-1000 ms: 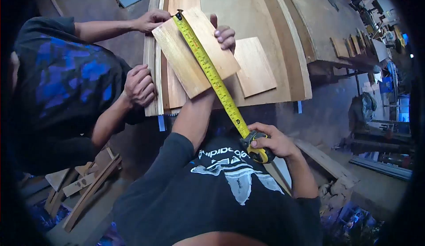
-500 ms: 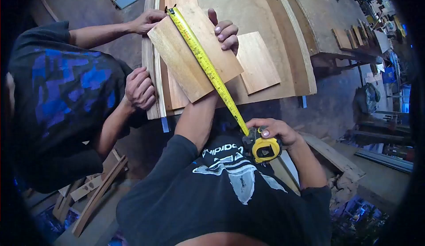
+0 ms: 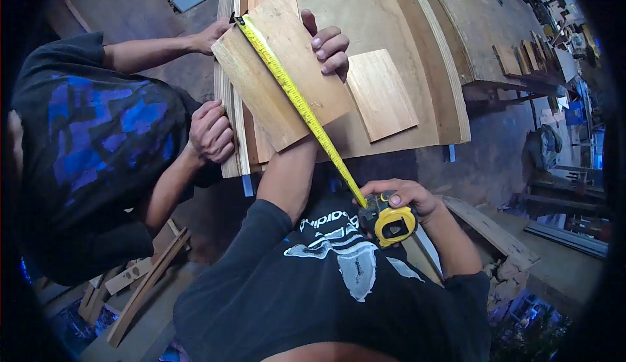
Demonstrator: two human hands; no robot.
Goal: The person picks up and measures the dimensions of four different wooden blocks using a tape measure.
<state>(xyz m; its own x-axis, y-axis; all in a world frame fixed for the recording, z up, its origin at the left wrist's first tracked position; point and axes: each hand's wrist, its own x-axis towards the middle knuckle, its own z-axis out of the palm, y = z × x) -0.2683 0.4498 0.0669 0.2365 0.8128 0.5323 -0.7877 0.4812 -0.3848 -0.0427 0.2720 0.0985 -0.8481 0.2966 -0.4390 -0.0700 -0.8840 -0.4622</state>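
Observation:
My left hand [image 3: 330, 50] grips a rectangular wooden board [image 3: 251, 75] from beneath, its fingers curled over the right edge. A yellow tape-measure blade [image 3: 287, 85] runs lengthwise over the board, with its hook at the far end edge. The blade continues past the near end down to the yellow and black tape measure [image 3: 394, 225]. My right hand [image 3: 405, 196] is closed around that case, close to my shirt, thumb on top. A second, smaller board [image 3: 383, 95] lies on the workbench to the right of the held one.
The workbench [image 3: 352, 3] has raised plywood edges [image 3: 430, 56]. At the left stands a co-worker [image 3: 111, 121], one hand [image 3: 212, 134] closed at the bench edge and another [image 3: 212, 36] near the held board. Scrap wood [image 3: 147, 284] lies lower left; several wood pieces [image 3: 515, 59] sit upper right.
The held board and blade have shifted slightly left in view. The tape case sits a little lower and to the right. Both my hands keep their grip.

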